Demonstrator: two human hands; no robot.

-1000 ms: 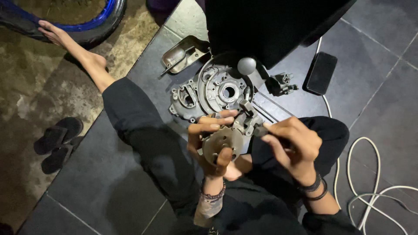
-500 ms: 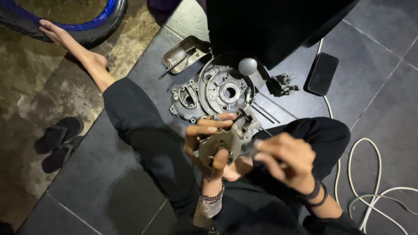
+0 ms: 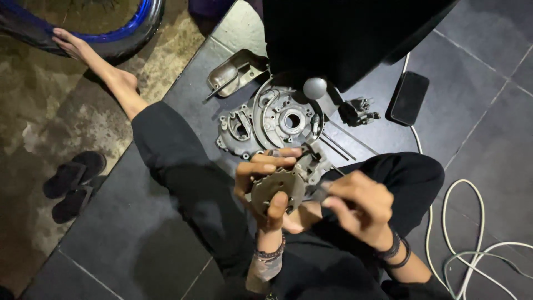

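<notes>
Seated on the floor, a person's left hand [image 3: 266, 180] clamps a round grey metal plate [image 3: 276, 189] above the lap while the right hand [image 3: 355, 203] pinches something small at its edge; beyond lie a grey cast engine cover [image 3: 261, 122] and black phone [image 3: 408, 97].

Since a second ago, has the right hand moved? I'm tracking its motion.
Yes. The right hand has dropped toward the person's lap and away from the engine casing on the floor; the casing stayed put.
</notes>
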